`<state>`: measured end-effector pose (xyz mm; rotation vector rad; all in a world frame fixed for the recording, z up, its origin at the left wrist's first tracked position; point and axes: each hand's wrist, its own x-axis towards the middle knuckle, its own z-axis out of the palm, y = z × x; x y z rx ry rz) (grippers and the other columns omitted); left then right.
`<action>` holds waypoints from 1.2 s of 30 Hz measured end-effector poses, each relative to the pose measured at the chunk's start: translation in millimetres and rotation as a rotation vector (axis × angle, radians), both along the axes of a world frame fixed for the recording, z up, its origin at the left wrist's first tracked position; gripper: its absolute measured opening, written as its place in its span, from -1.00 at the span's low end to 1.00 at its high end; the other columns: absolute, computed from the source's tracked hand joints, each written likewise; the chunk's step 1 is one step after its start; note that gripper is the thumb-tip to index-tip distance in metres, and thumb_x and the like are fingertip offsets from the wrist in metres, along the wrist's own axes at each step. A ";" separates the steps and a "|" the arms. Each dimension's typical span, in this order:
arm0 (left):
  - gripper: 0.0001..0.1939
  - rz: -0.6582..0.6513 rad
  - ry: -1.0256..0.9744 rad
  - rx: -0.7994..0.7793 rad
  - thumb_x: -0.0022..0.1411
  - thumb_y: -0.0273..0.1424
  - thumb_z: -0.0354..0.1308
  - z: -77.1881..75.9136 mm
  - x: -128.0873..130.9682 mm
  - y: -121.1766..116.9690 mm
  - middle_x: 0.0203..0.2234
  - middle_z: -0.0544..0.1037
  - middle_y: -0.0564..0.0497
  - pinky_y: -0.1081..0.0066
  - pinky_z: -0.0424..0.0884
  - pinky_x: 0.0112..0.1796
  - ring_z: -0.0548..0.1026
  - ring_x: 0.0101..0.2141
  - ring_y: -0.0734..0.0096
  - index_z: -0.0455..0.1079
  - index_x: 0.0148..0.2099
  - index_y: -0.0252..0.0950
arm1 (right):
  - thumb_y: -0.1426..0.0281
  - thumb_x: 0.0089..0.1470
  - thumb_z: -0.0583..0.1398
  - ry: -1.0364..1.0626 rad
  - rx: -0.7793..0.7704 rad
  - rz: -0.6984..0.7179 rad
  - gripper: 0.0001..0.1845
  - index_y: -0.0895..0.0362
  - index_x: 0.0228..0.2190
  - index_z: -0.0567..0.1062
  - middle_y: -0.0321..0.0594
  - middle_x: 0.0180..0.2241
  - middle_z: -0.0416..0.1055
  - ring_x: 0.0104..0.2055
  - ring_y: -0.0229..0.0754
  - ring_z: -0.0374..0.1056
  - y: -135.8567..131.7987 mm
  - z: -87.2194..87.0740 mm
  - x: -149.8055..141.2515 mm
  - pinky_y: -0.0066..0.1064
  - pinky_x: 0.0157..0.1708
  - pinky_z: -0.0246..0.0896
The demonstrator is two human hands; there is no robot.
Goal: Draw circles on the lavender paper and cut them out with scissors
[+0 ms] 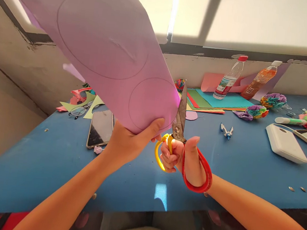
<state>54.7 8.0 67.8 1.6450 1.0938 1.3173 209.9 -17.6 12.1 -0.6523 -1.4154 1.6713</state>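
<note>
A large purple sheet of paper (107, 34) with a big and a smaller pencilled circle hangs tilted above the table. My left hand (135, 138) grips its lower edge, thumb on the front near the smaller circle. In my right hand (182, 155) is a pair of scissors (179, 121) with one yellow and one red handle; my thumb is through the red loop and my fingers are in the yellow one. The blades point upward at the sheet's right edge, beside the smaller circle. Whether paper lies between the blades is hard to make out.
On the blue table (130, 185) lie a phone (98, 127), glasses (78, 111) and paper scraps at left. Behind are coloured sheets (222, 100), a red-capped bottle (229, 80) and a tilted bottle of orange drink (261, 80). A compass (226, 131) and white power bank (285, 144) lie at right.
</note>
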 end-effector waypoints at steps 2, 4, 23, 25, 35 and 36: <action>-0.74 -0.007 -0.007 -0.010 0.07 -0.27 0.27 0.6 -0.2 0.3 -0.70 0.46 0.06 0.55 0.31 -0.66 0.40 -0.67 0.52 0.42 -0.56 -0.29 | -0.38 -0.11 -0.23 0.003 -0.006 -0.002 -0.24 0.09 -0.54 0.10 -0.47 -0.63 -0.17 -0.63 -0.40 -0.25 -0.2 -1.4 0.6 -0.50 -0.64 -0.19; -0.74 -0.012 0.000 -0.016 0.08 -0.27 0.27 2.1 -1.2 1.0 -0.71 0.45 0.07 0.56 0.29 -0.68 0.37 -0.69 0.55 0.41 -0.57 -0.29 | -0.40 -0.15 -0.24 0.002 0.000 -0.008 -0.22 0.09 -0.54 0.11 -0.47 -0.63 -0.16 -0.63 -0.40 -0.24 -0.2 -2.7 1.4 -0.50 -0.65 -0.20; -0.76 -0.093 0.135 -0.044 0.06 -0.30 0.26 15.3 -15.8 11.8 -0.71 0.43 0.09 0.51 0.32 -0.62 0.39 -0.64 0.50 0.39 -0.56 -0.27 | -0.38 -0.15 -0.13 -0.023 -0.035 -0.108 -0.26 0.09 -0.54 0.12 -0.50 -0.67 -0.14 -0.67 -0.44 -0.28 1.2 -11.6 1.5 -0.55 -0.72 -0.25; -0.73 -0.072 0.132 -0.048 0.04 -0.28 0.28 15.9 -16.7 12.3 -0.72 0.42 0.08 0.49 0.30 -0.63 0.37 -0.65 0.49 0.37 -0.60 -0.27 | -0.36 -0.12 -0.10 -0.023 -0.031 -0.118 -0.27 0.09 -0.56 0.12 -0.50 -0.68 -0.13 -0.67 -0.44 -0.27 0.6 -9.7 0.9 -0.55 -0.71 -0.24; -0.77 0.025 -0.140 -0.081 -0.08 -0.30 0.36 8.7 -15.5 17.7 -0.72 0.36 0.07 0.44 0.22 -0.65 0.29 -0.67 0.49 0.38 -0.56 -0.27 | -0.32 -0.08 -0.04 -0.056 -0.001 -0.155 -0.29 0.10 -0.60 0.12 -0.49 -0.69 -0.12 -0.68 -0.44 -0.22 2.4 -4.6 1.7 -0.55 -0.72 -0.21; -0.76 0.030 -0.189 -0.068 -0.08 -0.30 0.35 7.2 -15.4 18.0 -0.71 0.35 0.08 0.45 0.23 -0.64 0.29 -0.66 0.50 0.37 -0.56 -0.27 | -0.33 -0.09 -0.05 -0.056 0.006 -0.153 -0.29 0.10 -0.60 0.12 -0.49 -0.69 -0.11 -0.68 -0.44 -0.22 3.5 -5.2 2.0 -0.55 -0.72 -0.20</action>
